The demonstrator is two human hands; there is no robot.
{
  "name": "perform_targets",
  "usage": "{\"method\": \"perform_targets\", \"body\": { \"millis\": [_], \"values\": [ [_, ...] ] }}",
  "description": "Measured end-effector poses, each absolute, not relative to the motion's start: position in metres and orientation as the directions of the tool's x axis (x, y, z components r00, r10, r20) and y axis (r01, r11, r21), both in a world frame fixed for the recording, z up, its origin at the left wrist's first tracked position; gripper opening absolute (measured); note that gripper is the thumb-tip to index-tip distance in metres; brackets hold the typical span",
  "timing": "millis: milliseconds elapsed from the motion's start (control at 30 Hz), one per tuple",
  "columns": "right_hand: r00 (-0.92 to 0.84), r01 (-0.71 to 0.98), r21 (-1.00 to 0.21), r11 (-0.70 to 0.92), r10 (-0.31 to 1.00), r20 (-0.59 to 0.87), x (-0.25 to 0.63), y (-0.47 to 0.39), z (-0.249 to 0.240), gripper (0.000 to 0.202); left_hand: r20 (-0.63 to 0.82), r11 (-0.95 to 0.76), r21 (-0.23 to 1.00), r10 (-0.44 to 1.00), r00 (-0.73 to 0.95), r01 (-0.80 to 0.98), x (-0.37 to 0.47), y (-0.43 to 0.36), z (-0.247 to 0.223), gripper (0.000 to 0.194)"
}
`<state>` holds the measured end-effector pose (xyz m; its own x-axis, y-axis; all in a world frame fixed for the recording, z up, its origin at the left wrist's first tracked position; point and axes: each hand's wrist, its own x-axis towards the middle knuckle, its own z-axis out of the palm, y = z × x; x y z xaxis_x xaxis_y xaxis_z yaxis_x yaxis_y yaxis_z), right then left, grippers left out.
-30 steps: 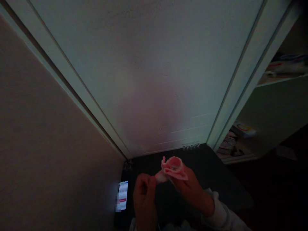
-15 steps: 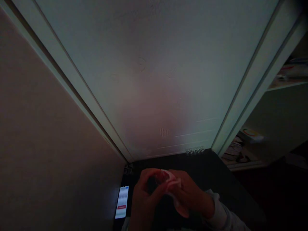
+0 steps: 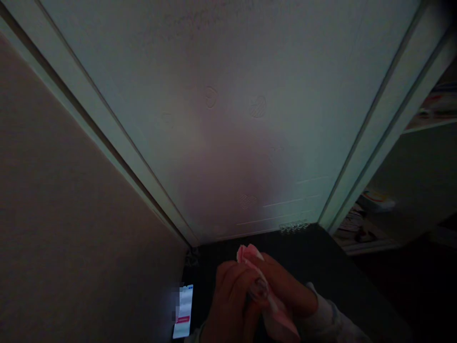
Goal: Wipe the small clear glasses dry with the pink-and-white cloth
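Observation:
In the lower middle of the head view, my left hand (image 3: pixel 232 295) has its fingers curled round a small, clear, shiny round thing (image 3: pixel 258 288). Its kind is hard to make out in the dim light, and the fingers hide most of it. Pressed close beside it, my right hand (image 3: pixel 285 286) is closed on a pink cloth (image 3: pixel 278 317). One end of the cloth sticks up above the fingers and the other hangs below the hands. The cloth lies against the clear thing.
A lit phone (image 3: pixel 183 312) lies on the dark tabletop (image 3: pixel 321 267) to the left, near a brownish wall (image 3: pixel 89 238). Behind the hands stands a pale panel (image 3: pixel 228 157) with faint embossed shapes. Shelves with a white box (image 3: pixel 378 202) are at the right.
My left hand has turned, its fingers now curled over, and the clear round thing shows. The cloth's upper end now rises above my right hand. The view has shifted slightly.

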<state>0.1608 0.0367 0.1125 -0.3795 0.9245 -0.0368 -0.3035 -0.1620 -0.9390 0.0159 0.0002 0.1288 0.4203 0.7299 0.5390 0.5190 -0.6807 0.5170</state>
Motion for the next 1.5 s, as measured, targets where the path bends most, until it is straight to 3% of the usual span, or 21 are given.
{"method": "perform_targets", "body": {
  "millis": [133,333,433,500,600,733,833,967,1067,1200,1333,1500],
  "values": [
    [-0.301,-0.22,-0.97,-0.106,0.953,-0.036,0.165,0.04,0.109,0.04,0.558,-0.73,0.498,0.683,0.471,0.468,0.018,0.007,0.136,0.027],
    [-0.225,-0.109,-0.994,0.02,0.973,0.044,0.169,0.043,0.116,0.038,0.629,-0.764,0.554,0.645,0.435,0.332,0.021,0.016,0.138,0.043],
    [-0.256,-0.177,-0.984,-0.003,0.966,0.043,0.167,0.044,0.12,0.036,0.628,-0.73,0.606,0.682,0.374,0.316,0.02,0.018,0.137,0.041],
    [-0.273,-0.281,-0.958,-0.063,0.962,0.017,0.165,0.045,0.121,0.033,0.576,-0.642,0.708,0.766,0.286,0.294,0.02,0.018,0.136,0.034],
    [-0.236,-0.42,-0.898,-0.133,0.971,-0.033,0.159,0.05,0.117,0.034,0.352,-0.36,0.925,0.933,0.077,0.124,0.017,0.02,0.133,0.018],
    [-0.17,-0.621,-0.731,-0.284,0.959,-0.228,0.152,0.059,0.108,0.036,0.088,-0.103,0.978,0.992,-0.091,-0.179,0.011,0.024,0.126,0.025],
    [-0.163,-0.71,-0.624,-0.326,0.939,-0.304,0.15,0.064,0.102,0.036,0.083,-0.108,0.971,0.989,-0.12,-0.213,0.008,0.024,0.124,0.026],
    [-0.062,-0.674,-0.686,-0.275,0.946,-0.319,0.152,0.062,0.098,0.029,0.225,-0.232,0.971,0.968,-0.114,-0.051,0.01,0.019,0.125,0.024],
    [-0.153,-0.535,-0.797,-0.281,0.96,-0.236,0.152,0.055,0.105,0.037,0.376,-0.343,0.908,0.92,-0.108,0.239,0.013,0.017,0.128,0.018],
    [-0.272,-0.344,-0.932,-0.11,0.962,-0.012,0.151,0.046,0.119,0.043,0.585,-0.519,0.697,0.81,0.025,0.495,0.015,0.017,0.131,0.022],
    [-0.227,-0.167,-0.986,0.009,0.973,0.047,0.153,0.041,0.122,0.041,0.7,-0.651,0.489,0.69,0.183,0.581,0.017,0.015,0.133,0.02],
    [-0.257,-0.142,-0.988,0.053,0.962,0.089,0.156,0.039,0.116,0.039,0.749,-0.727,0.339,0.592,0.296,0.596,0.021,0.01,0.134,0.018]
  ]
}}
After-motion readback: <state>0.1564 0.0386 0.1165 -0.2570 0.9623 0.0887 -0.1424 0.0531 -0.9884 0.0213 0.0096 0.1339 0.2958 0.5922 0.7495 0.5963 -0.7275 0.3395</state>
